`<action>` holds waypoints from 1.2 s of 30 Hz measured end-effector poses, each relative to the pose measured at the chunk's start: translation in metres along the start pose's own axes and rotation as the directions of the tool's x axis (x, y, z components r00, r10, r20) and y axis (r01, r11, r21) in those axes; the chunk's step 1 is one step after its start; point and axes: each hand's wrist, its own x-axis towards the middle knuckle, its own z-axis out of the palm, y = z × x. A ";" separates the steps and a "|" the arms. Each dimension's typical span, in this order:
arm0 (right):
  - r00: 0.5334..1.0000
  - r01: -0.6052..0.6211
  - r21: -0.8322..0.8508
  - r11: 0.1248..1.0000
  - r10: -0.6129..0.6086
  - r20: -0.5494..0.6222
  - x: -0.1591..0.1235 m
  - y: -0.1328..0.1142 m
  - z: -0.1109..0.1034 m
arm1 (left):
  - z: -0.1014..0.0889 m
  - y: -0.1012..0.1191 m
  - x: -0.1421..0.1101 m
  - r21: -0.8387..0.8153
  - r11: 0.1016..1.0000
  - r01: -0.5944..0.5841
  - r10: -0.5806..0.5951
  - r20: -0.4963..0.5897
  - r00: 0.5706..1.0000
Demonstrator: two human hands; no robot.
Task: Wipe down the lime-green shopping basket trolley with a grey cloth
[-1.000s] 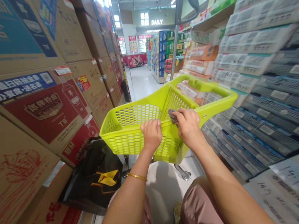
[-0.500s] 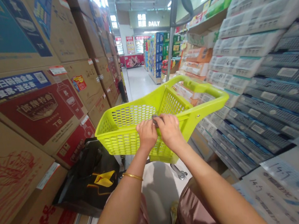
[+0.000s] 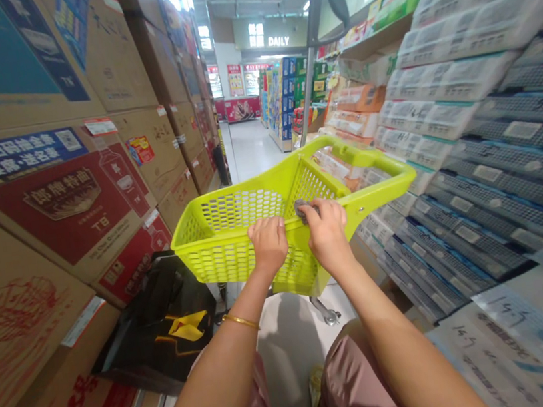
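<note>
Shop aisle with a pale floor (image 3: 250, 149), bounded at left by stacked cartons (image 3: 67, 205) and at right by piled wrapped packs (image 3: 474, 27); at near left, beside the cartons, a black bag (image 3: 170, 346) with a yellow patch. In the middle, a yellow-green basket (image 3: 211, 241), long axis running left to right across the aisle, with a broad looped handle (image 3: 397, 182) at the right end. Along the near rim, both hands, side by side and apart: left hand (image 3: 269, 244) closed over the rim, fingers curled to the far side; right hand (image 3: 328, 226) farther right, pinching a small grey wad (image 3: 299, 210) against the top of the same rim. Position of the wad: just left of the right hand's knuckles, under the fingertips, between the two hands and nearer the right, with a short stretch of exposed rim between wad and left hand. Long axis of the wad: not determinable, being largely covered by fingers. Appearance of the wad: dull, dark, crumpled, apparently soft; exact material not discernible. Appearance of the basket: glossy plastic, with rows of slots in the walls, a smooth rounded rim and a slotted partition towards the right.
</note>
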 end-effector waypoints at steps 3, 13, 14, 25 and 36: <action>0.997 0.046 0.027 0.999 -0.048 0.064 0.001 -0.021 0.011 | 0.001 0.000 0.000 0.004 1.000 0.016 -0.016 -0.001 1.000; 0.996 0.060 -0.009 0.998 -0.059 0.066 0.002 -0.010 0.002 | -0.005 -0.007 -0.001 -0.005 0.999 -0.033 0.033 0.013 0.999; 0.998 0.037 -0.012 0.999 -0.036 0.047 0.001 -0.004 -0.001 | -0.006 -0.007 -0.001 -0.008 0.999 -0.037 0.037 0.013 0.999; 1.000 0.015 0.007 1.000 -0.015 0.013 -0.001 -0.006 0.003 | -0.001 -0.003 -0.002 0.006 1.000 -0.018 0.018 -0.004 1.000; 0.994 0.090 -0.031 0.995 -0.088 0.065 0.002 -0.007 0.000 | -0.004 -0.009 -0.001 0.010 0.999 -0.044 0.044 -0.005 0.999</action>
